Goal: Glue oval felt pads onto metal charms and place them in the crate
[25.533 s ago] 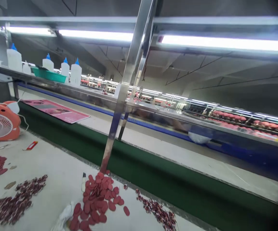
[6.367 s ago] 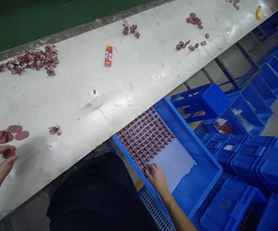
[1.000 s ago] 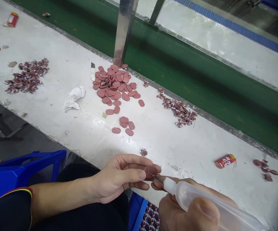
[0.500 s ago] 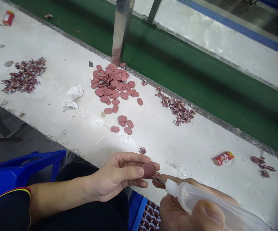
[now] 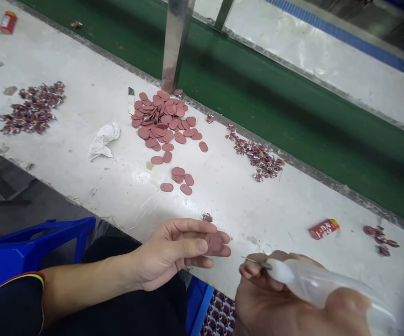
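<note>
Between the thumb and fingers of my left hand (image 5: 173, 249) sits a reddish-brown oval disc (image 5: 215, 242), its flat face turned up. My right hand (image 5: 275, 298) grips a clear squeeze bottle (image 5: 324, 280) with a white cap and a thin metal needle tip. The needle points left and is apart from the disc. A small dark-brown figured piece (image 5: 207, 217) lies on the table just beyond my left fingers. Farther off is a small group of oval discs (image 5: 178, 173), with a large heap of the same discs (image 5: 163, 116) behind it.
Figured pieces form piles at the left (image 5: 33, 109) and right (image 5: 258, 156) of the white table (image 5: 124, 196). A crumpled white wad (image 5: 104, 141), a blade (image 5: 131, 100) and a red can-like roll (image 5: 324, 229) lie around. A metal post (image 5: 175, 46) rises at the green belt (image 5: 258, 98). Blue stool (image 5: 30, 252) at left.
My right hand has drawn the bottle back to the right, so the needle has left the disc. My left hand still holds the disc, nearly in place.
</note>
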`<action>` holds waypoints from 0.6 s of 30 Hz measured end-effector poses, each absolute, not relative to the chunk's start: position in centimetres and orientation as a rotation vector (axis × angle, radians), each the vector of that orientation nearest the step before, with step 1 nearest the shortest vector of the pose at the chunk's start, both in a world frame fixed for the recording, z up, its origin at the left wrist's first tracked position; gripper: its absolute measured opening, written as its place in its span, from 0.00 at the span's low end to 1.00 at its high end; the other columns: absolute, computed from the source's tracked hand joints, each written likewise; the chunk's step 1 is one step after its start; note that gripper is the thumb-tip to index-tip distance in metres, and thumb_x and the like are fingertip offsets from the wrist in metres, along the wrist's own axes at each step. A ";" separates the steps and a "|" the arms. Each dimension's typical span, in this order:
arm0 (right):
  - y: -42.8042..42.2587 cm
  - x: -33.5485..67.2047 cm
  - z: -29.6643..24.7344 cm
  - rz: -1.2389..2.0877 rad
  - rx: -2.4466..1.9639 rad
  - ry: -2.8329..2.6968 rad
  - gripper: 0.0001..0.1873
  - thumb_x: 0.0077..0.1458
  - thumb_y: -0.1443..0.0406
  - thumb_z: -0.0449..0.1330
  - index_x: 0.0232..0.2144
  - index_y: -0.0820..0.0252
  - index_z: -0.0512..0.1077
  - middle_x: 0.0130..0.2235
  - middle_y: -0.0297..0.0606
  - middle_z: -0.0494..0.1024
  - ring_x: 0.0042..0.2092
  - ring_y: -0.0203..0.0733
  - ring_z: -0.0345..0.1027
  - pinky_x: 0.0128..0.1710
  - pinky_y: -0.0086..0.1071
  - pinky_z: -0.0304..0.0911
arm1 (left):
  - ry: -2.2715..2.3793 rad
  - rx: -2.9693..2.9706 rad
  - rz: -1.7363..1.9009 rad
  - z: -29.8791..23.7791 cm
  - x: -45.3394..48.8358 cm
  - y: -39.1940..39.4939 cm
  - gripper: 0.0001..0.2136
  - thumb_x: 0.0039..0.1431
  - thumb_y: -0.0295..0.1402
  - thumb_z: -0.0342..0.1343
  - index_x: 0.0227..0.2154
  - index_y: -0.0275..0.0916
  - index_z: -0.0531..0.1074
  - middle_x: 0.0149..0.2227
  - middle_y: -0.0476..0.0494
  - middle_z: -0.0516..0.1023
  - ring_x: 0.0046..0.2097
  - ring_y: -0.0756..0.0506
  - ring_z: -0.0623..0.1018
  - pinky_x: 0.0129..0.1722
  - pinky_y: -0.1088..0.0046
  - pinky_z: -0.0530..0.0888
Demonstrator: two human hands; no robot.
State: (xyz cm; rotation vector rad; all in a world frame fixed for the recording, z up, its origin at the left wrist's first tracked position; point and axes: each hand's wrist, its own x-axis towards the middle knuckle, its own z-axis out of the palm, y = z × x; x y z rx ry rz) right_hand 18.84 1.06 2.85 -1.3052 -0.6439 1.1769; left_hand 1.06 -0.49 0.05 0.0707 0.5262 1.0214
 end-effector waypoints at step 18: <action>0.1 20.1 -0.8 1.053 -1.454 -1.518 0.07 0.65 0.60 0.58 0.43 0.52 0.74 0.34 0.35 0.72 0.28 0.36 0.70 0.20 0.27 0.68 | 0.834 0.111 1.204 -1.4 -3.7 0.6 0.09 0.59 0.28 0.66 0.42 0.41 0.83 0.48 0.41 0.86 0.50 0.43 0.84 0.42 0.79 0.80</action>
